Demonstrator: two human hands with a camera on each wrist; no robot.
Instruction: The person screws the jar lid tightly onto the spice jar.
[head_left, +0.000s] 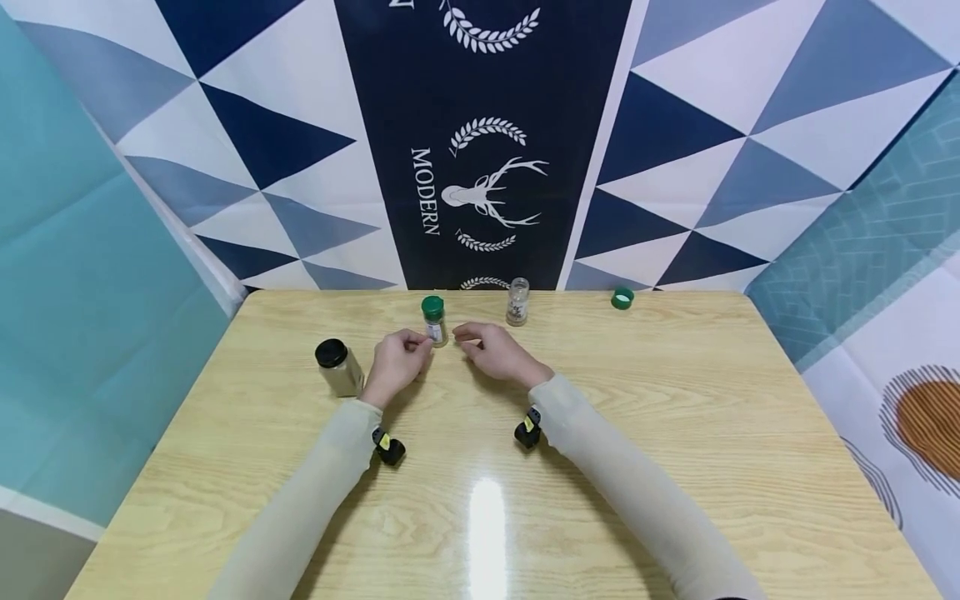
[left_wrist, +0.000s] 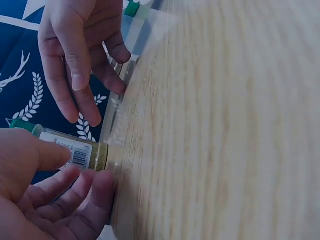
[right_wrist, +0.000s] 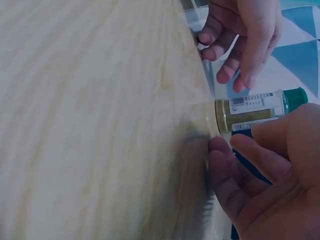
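Note:
A small spice jar (head_left: 435,327) with a green cap stands upright near the table's back edge, between the two hands. In the right wrist view, brownish-green powder shows through the glass of the jar (right_wrist: 250,114) beside a white label. My left hand (head_left: 397,363) is at its left side, fingertips right by the glass, fingers loosely bent. In the left wrist view, the thumb of the left hand (left_wrist: 30,175) overlaps the barcode label. On the other side, my right hand (head_left: 495,348) has relaxed, spread fingers, a little apart from the jar, and holds nothing.
A larger jar (head_left: 343,372) with a black lid and pale contents stands left of the left hand. Behind the right hand is an uncapped clear glass jar (head_left: 517,303) with dark bits inside. A loose green cap (head_left: 622,298) lies farther right, near the back edge.

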